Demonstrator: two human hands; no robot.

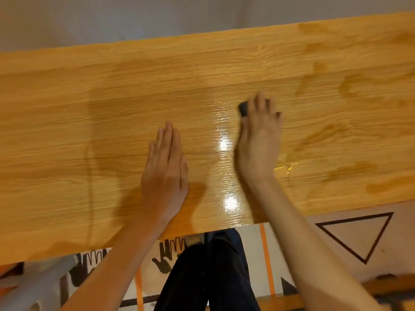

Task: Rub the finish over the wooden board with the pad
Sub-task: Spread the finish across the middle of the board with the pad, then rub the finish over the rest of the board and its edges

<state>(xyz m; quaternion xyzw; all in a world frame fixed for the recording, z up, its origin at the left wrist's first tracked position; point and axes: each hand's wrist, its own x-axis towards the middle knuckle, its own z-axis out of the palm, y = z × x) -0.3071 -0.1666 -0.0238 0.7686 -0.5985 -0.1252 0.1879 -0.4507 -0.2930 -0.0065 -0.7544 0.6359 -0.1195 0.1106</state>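
A long wooden board (pixel 89 135) fills most of the view, running from left to right. My left hand (pixel 165 173) lies flat on it near the middle, fingers straight and together. My right hand (pixel 260 135) is to the right of it, fingers curled over a small dark pad (pixel 243 108) that it presses onto the board. Most of the pad is hidden under the fingers. A wet glossy strip (pixel 225 140) runs between my two hands. Darker wet patches (pixel 350 86) and a bright yellow streak (pixel 285 168) of finish lie to the right of my right hand.
The board's near edge (pixel 224 228) runs just in front of my dark trousers (pixel 211 272). Below lies a patterned floor covering with a triangle outline (pixel 357 234) and hand prints (pixel 168 252). A grey bar (pixel 38 286) slants at bottom left. A pale wall is behind the board.
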